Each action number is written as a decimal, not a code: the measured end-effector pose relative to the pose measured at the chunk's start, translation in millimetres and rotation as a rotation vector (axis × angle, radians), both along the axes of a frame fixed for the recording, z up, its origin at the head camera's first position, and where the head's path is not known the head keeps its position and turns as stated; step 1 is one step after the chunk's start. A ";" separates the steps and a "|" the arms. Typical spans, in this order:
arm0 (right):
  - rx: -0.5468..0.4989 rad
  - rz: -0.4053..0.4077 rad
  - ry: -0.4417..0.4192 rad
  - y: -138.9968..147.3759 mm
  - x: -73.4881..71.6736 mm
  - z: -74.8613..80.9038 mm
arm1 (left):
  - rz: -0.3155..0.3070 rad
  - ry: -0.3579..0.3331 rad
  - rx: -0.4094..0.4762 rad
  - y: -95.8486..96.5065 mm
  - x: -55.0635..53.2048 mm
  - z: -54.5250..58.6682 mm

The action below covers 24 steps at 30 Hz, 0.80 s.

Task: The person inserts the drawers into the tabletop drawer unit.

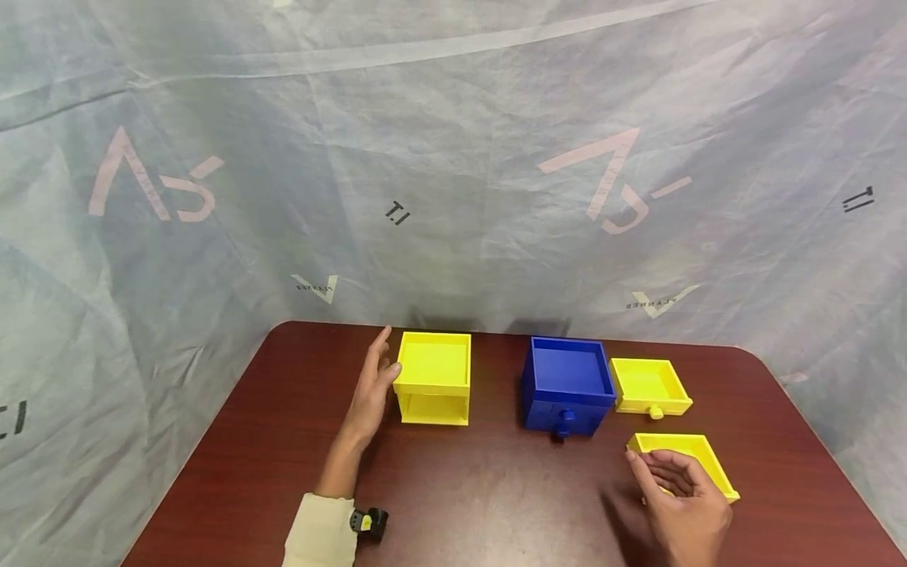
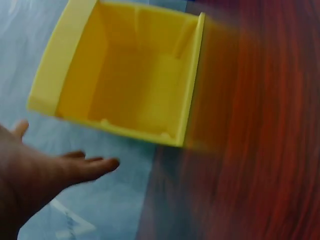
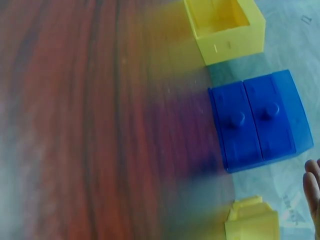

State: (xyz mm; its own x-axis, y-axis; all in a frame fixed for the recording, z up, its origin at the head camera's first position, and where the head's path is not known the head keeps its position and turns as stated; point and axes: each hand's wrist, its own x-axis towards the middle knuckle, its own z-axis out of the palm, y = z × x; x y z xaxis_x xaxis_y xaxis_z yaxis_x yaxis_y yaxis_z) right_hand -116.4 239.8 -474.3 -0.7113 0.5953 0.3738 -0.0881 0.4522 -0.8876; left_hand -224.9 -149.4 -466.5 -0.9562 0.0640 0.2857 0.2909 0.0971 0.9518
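Observation:
My left hand (image 1: 370, 394) is beside the left wall of a yellow cabinet shell (image 1: 432, 390), fingers extended and thumb by its upper edge. Whether the thumb touches it I cannot tell. The left wrist view shows the shell's hollow inside (image 2: 135, 85), with the hand (image 2: 45, 175) apart from it. My right hand (image 1: 683, 504), fingers loosely bent, is over a yellow drawer (image 1: 716, 466) at the front right and partly hides it. It appears to hold nothing; only its fingertips (image 3: 312, 192) show in the right wrist view.
A blue cabinet (image 1: 567, 386) with two knobbed drawers stands between the hands, towards the back. Right of it lies another yellow drawer (image 1: 648, 383) with a round knob. Behind the brown table (image 1: 496, 488) hangs a grey printed sheet (image 1: 453, 197).

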 end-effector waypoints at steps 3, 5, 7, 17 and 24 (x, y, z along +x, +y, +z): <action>0.002 -0.012 -0.009 5.4 4.0 -1.3 | -0.111 -0.059 0.071 -8.1 -2.1 -4.6; -0.001 -0.012 -0.007 9.6 6.5 -2.9 | -0.156 -0.092 0.102 -11.0 -2.4 -7.5; 0.003 -0.028 -0.023 13.0 9.5 -3.3 | -0.183 -0.115 0.122 -12.4 -3.0 -11.2; 0.014 -0.246 -0.326 34.1 19.0 -5.4 | -0.235 -0.147 0.103 -14.4 -4.9 -27.9; -0.060 -0.268 -0.456 48.9 14.9 -11.3 | -0.261 -0.172 0.077 -20.2 -6.4 -30.3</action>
